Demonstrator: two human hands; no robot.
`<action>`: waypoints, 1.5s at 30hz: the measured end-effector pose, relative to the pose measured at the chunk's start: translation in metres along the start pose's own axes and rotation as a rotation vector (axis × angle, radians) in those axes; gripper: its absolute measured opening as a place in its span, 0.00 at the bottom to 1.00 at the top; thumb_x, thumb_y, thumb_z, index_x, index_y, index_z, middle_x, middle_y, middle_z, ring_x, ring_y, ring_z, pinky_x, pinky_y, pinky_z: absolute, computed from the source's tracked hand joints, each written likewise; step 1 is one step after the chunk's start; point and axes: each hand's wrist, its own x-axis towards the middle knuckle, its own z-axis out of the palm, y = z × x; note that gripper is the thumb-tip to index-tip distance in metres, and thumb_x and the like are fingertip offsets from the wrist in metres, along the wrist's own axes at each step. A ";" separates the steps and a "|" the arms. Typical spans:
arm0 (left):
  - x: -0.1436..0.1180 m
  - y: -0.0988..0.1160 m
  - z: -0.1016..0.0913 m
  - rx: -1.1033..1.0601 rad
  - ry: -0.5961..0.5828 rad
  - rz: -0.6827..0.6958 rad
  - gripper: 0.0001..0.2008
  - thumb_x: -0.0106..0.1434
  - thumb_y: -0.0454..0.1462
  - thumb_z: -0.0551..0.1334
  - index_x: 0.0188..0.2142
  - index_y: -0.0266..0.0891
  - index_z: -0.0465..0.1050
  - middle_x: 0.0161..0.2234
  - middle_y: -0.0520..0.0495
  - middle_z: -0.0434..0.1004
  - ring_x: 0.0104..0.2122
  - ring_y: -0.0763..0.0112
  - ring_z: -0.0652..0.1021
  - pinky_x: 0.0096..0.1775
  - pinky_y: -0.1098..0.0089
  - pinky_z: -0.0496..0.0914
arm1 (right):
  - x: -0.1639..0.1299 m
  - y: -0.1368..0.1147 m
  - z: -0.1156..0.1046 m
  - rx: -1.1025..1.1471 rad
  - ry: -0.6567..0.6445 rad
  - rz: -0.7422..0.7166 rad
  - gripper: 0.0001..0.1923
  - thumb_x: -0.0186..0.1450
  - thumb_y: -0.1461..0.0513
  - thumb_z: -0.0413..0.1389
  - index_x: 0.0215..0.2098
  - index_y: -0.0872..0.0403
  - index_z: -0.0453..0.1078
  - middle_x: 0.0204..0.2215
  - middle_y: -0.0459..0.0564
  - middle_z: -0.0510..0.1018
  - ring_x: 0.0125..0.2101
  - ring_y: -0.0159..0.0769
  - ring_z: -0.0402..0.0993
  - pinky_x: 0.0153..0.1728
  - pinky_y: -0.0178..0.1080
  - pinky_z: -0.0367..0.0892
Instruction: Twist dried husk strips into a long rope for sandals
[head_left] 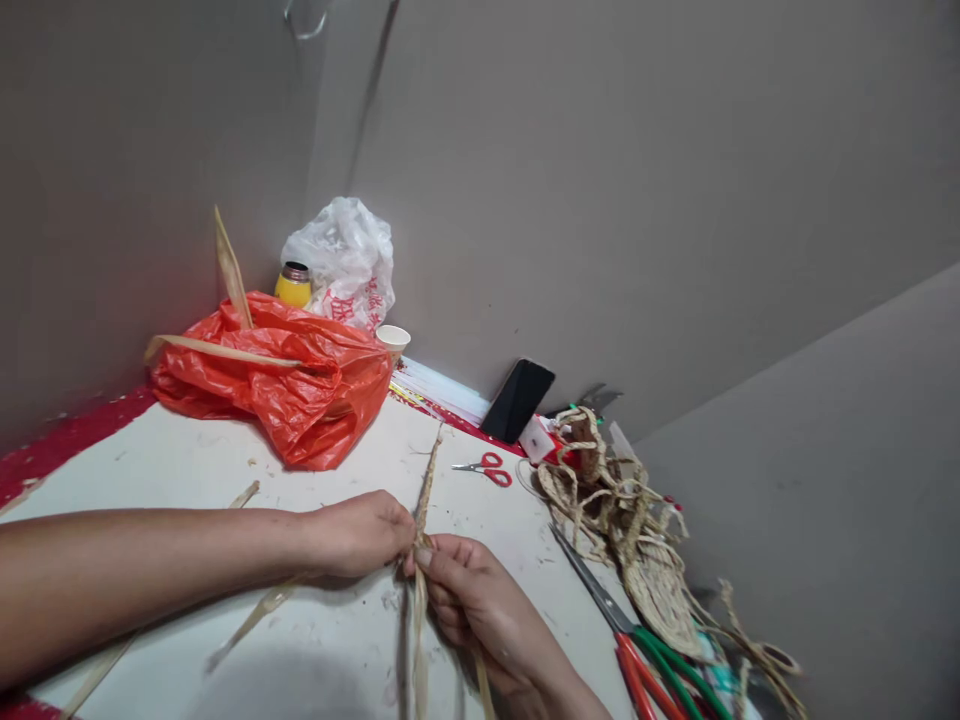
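A thin braid of pale dried plant strips (427,488) runs up from my two hands toward the back of the white table. My left hand (367,532) is closed at the braid's lower end, coming in from the left. From the right, my right hand (469,590) pinches the same spot between thumb and fingers. Loose strips (420,650) hang below the pinch toward me, and another strip (259,618) lies under my left forearm. Small red-handled scissors (491,468) lie just beyond my right hand.
A red plastic bag (277,380) with strips on it sits at back left, before a white bag (349,250), a yellow jar (293,285) and a paper cup (393,338). A phone (517,400) leans on the wall. Braided pieces (652,570) and large shears (615,610) lie right.
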 end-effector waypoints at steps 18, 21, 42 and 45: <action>0.004 -0.001 -0.005 0.099 -0.042 -0.001 0.11 0.53 0.40 0.53 0.21 0.37 0.68 0.21 0.53 0.68 0.23 0.75 0.66 0.30 0.74 0.61 | 0.003 0.007 -0.005 -0.273 0.055 -0.099 0.18 0.57 0.51 0.60 0.26 0.59 0.73 0.13 0.39 0.59 0.16 0.23 0.46 0.18 0.30 0.43; 0.005 -0.003 -0.006 0.105 -0.035 -0.017 0.11 0.52 0.40 0.53 0.21 0.37 0.68 0.20 0.54 0.66 0.22 0.75 0.63 0.28 0.74 0.59 | 0.004 0.009 -0.006 -0.358 0.056 -0.171 0.18 0.58 0.51 0.58 0.26 0.59 0.73 0.18 0.43 0.66 0.21 0.26 0.54 0.23 0.30 0.50; 0.000 0.005 -0.004 0.103 -0.001 -0.113 0.10 0.50 0.40 0.55 0.20 0.37 0.68 0.15 0.57 0.56 0.19 0.77 0.57 0.23 0.72 0.51 | -0.006 -0.003 -0.012 -0.517 -0.022 -0.129 0.19 0.61 0.50 0.56 0.34 0.59 0.73 0.22 0.43 0.64 0.24 0.28 0.53 0.25 0.31 0.52; 0.000 0.007 -0.005 0.084 -0.008 -0.106 0.10 0.50 0.40 0.55 0.19 0.37 0.68 0.15 0.57 0.58 0.19 0.77 0.57 0.23 0.72 0.51 | -0.008 -0.008 -0.019 -0.518 -0.035 -0.089 0.19 0.60 0.50 0.57 0.31 0.60 0.72 0.21 0.42 0.61 0.22 0.26 0.50 0.22 0.30 0.47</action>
